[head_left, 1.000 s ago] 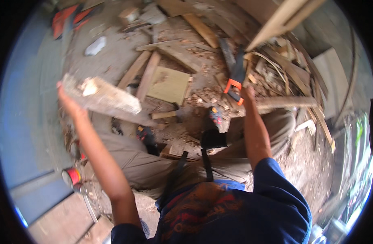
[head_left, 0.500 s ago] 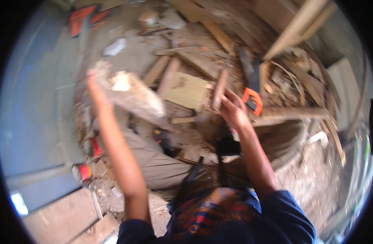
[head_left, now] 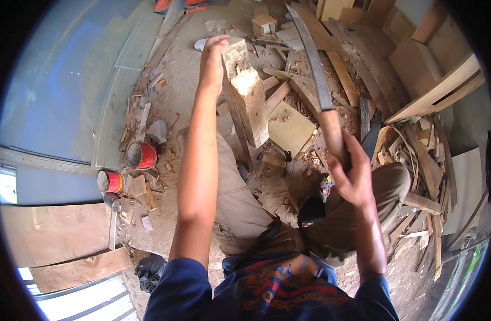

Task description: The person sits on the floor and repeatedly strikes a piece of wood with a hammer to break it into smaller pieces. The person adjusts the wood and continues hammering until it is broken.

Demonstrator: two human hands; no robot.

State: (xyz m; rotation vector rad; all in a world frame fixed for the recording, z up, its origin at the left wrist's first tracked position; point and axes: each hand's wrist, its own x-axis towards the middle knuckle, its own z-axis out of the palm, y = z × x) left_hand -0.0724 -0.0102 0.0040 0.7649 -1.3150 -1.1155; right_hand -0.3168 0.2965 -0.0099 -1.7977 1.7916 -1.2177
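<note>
While the left grip [head_left: 212, 61] clasps the far end of the wooden block [head_left: 249, 104] above the floor [head_left: 182, 80], the right grip [head_left: 356, 170], wrapped around a long knife [head_left: 320, 83], seems at the lining-up step, the next move calling for careful aim.

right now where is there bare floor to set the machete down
Mostly bare floor lies between the bigger red can and left hand; chip-strewn dirt between right forearm and scrap pile. Crowded: around the yellow board.
</note>
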